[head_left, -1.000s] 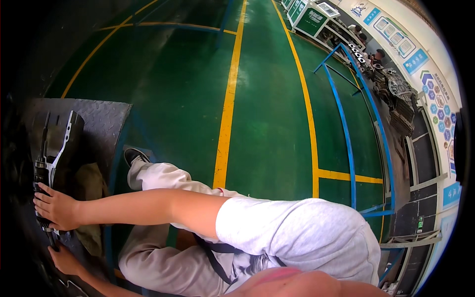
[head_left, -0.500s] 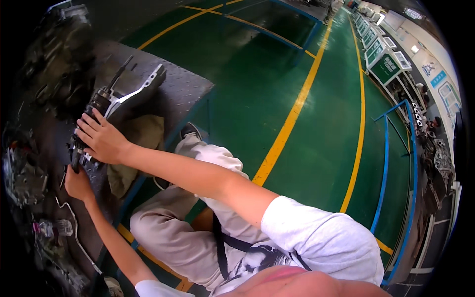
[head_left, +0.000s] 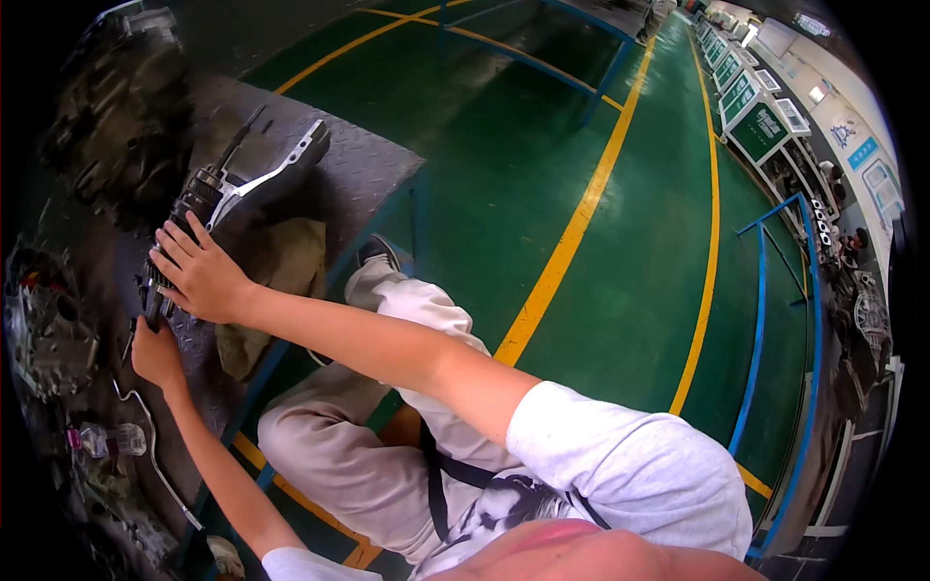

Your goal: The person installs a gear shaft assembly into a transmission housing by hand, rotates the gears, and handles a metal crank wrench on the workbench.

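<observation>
A dark gear shaft (head_left: 201,197) with several stacked gears lies at a slant on the metal bench, its thin end pointing away from me. My right hand (head_left: 210,275) lies across the gears, palm down, with its fingers bent over them; the fingertips' far side is partly hidden. At the shaft's near end, my left hand (head_left: 158,356) is closed round a dark rod-like part. Touching or close beside the gears on the right is a silver metal casing (head_left: 281,169) with holes along its flange. An olive cloth (head_left: 291,266) lies below the casing, by the bench edge.
A large dark gearbox-like assembly (head_left: 121,121) stands at the far left. A grey metal housing (head_left: 53,334), a clear plastic bottle (head_left: 111,441) and a bent metal bar (head_left: 160,465) lie left of my left arm. The bench's blue frame (head_left: 387,208) borders the green floor.
The view has shifted slightly. Both hands keep their places on the gear shaft, with only a slight movement of the left hand at its near end.
</observation>
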### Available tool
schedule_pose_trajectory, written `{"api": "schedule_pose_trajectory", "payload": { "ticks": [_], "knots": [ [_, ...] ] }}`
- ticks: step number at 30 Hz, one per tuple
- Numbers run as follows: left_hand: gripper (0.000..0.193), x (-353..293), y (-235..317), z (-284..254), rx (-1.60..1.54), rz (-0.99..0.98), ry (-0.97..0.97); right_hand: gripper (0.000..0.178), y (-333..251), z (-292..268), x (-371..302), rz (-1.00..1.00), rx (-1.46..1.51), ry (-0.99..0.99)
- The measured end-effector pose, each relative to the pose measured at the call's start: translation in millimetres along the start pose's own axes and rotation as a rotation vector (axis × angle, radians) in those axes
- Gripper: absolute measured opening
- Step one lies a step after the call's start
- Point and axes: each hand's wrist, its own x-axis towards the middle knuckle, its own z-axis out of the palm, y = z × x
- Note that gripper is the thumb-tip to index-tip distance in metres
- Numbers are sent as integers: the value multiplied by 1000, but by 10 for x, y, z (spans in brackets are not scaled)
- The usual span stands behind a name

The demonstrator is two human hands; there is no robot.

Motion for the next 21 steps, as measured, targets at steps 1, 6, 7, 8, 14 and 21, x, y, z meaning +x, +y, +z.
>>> {"api": "schedule_pose_trajectory", "payload": {
  "ticks": [1, 6, 7, 8, 14, 21],
  "knots": [
    [28, 39, -4, 2, -4, -12, -49, 50, 16, -6, -7, 2, 8, 4],
    [34, 206, -266, 212, -33, -16, -335, 54, 81, 96, -35, 25, 31, -1],
    [36, 182, -237, 126, -4, -24, -309, 53, 59, 128, -49, 3, -6, 27],
    [39, 144, -305, 72, 8, -34, -271, 53, -14, 150, -36, -8, -20, 47],
    [43, 31, -98, 258, 5, -54, -169, 51, 164, -34, -115, -4, -121, 12],
    [44, -40, -347, 368, 73, 201, 103, 53, 177, -112, -64, 9, -158, 35]
  ]
}}
